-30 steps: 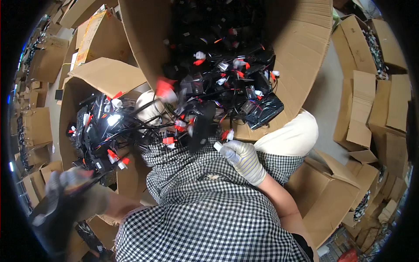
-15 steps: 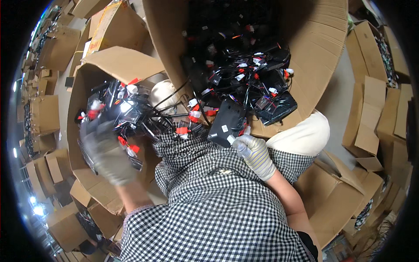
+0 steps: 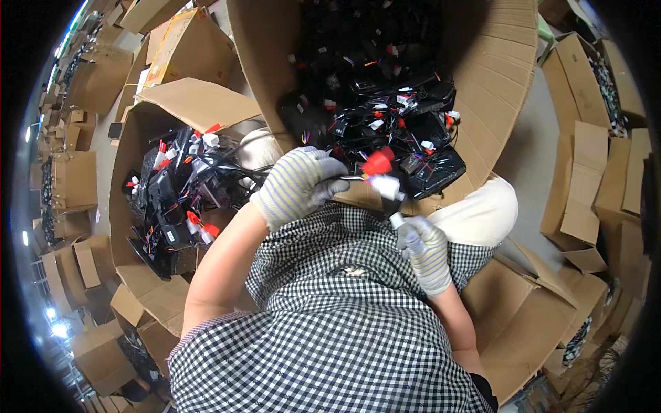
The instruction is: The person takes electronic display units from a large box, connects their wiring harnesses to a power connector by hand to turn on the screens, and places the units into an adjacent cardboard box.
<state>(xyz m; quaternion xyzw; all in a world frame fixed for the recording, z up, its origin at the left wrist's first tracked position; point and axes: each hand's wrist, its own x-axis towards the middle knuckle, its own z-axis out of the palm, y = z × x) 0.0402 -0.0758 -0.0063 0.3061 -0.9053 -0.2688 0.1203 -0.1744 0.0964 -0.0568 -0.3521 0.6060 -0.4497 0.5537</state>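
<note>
My left hand, in a striped knit glove, is closed on a dark cable in front of the large carton's opening. From its fingertips a red plug and a white connector stick out to the right, slightly blurred. My right hand, gloved alike, is closed above my lap on a small white-tipped piece. A dark part lies between that tip and the white connector; whether they touch I cannot tell. Black wired modules lie heaped in the carton ahead.
The large open carton tilts toward me between my knees. At the left, an open box holds black modules with red and white plugs. Another open box stands by my right side. More cartons crowd both sides.
My left hand has come from the left box to the middle, now with a cable. The black module has gone from above my lap, and one lies in the left box. My right hand moved slightly rightward.
</note>
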